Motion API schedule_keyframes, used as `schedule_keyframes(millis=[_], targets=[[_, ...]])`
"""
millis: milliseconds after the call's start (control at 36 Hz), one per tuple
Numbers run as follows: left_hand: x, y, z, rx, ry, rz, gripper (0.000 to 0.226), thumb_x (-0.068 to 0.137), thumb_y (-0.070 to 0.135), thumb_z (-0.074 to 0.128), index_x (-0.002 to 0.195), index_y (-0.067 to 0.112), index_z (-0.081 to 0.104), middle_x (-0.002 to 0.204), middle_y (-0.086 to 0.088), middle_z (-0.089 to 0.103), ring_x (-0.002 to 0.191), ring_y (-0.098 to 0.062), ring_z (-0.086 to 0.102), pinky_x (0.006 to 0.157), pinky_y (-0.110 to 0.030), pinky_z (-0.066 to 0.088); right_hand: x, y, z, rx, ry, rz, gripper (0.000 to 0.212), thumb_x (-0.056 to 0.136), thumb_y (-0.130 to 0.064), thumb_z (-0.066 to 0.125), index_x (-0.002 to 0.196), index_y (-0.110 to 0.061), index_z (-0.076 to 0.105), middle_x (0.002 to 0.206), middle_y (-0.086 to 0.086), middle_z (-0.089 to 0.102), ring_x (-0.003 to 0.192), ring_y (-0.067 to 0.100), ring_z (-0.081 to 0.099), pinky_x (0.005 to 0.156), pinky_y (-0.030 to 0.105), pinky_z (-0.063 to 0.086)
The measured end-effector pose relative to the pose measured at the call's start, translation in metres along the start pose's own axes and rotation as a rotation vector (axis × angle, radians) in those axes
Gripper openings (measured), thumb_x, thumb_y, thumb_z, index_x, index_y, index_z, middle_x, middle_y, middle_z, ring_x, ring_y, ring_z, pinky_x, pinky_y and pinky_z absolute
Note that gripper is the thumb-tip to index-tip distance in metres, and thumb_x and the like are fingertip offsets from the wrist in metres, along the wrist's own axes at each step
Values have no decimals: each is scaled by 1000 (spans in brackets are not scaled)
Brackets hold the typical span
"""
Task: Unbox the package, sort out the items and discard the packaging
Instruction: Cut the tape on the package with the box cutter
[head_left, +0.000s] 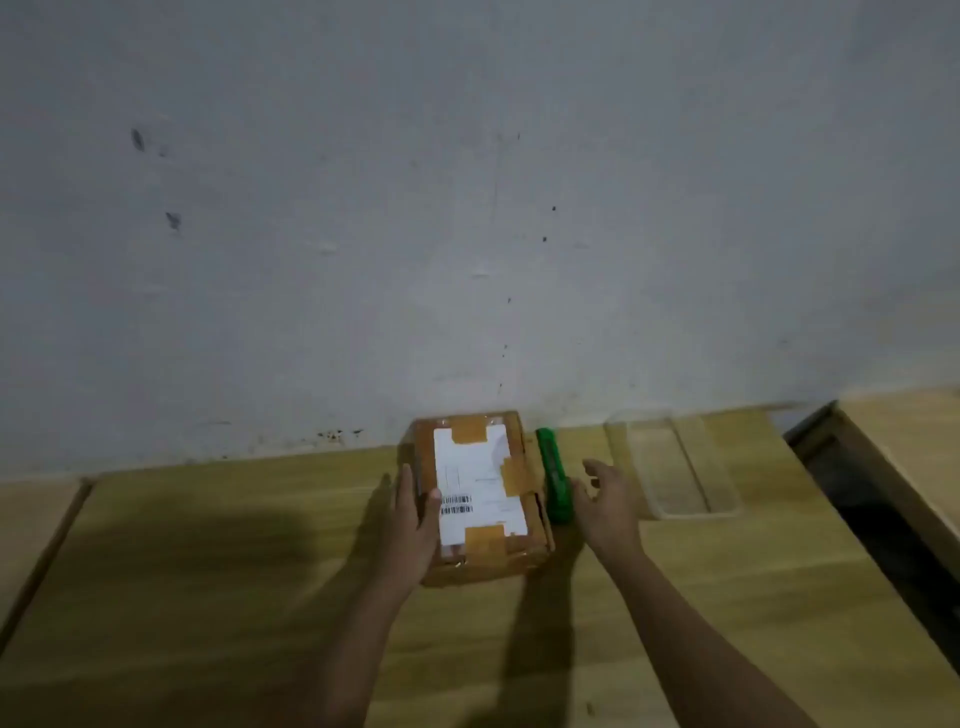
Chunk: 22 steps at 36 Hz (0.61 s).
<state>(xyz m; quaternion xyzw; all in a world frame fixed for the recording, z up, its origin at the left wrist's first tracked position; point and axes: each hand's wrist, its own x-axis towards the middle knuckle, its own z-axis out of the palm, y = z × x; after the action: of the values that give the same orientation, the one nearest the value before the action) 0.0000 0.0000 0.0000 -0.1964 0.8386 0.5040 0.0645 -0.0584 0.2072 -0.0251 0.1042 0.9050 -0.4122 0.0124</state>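
A taped brown cardboard package (480, 499) with a white shipping label lies on the wooden table (218, 561) near the wall. My left hand (415, 514) rests against its left side, thumb on the top by the barcodes. Just right of the package lies a green utility knife (551, 473), pointing away from me. My right hand (605, 506) hovers with fingers spread beside the knife's near end and holds nothing.
A clear plastic tray (675, 462) sits to the right of the knife. A grey wall (467, 208) rises right behind the table. A dark gap (883, 525) separates this table from another wooden surface at the far right.
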Motion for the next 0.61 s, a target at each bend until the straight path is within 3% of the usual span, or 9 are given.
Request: schedule_keyframes(millis=[56,139,278,444,611], targets=[[11,-8,12,-124,4,-21,57,99,29,35,148,21,9,147,-9,34,106,-13,56,48,-7,48,11,9,11,10,0,35,40,91,-16,56,128,-3,50,129,15,52,116,28,51,99,39,43],[19,-15,25,-251,4,-44,58,99,24,36,148,29,6,148,-6,35,87,-3,57,52,-18,55,22,21,26,-28,-13,53,42,88,-19,59,127,-4,52,124,15,53,113,29,51,98,38,43],[20,-25,31,-403,-6,-46,58,100,25,33,145,39,0,147,2,36,92,-4,59,65,-27,59,33,25,43,-57,30,14,45,83,-27,66,122,-6,56,112,10,52,103,26,54,93,39,49],[19,-25,30,-430,-21,-43,57,100,24,32,145,38,0,147,-1,36,91,-3,60,64,-22,58,34,25,48,-40,78,28,37,82,-16,68,115,-2,62,106,12,59,94,25,58,83,29,47],[19,-23,31,-409,3,-58,57,100,22,33,146,37,2,145,1,38,86,-2,59,56,-18,57,24,15,31,175,156,80,31,82,-19,68,110,-5,66,102,13,66,91,23,61,74,27,49]])
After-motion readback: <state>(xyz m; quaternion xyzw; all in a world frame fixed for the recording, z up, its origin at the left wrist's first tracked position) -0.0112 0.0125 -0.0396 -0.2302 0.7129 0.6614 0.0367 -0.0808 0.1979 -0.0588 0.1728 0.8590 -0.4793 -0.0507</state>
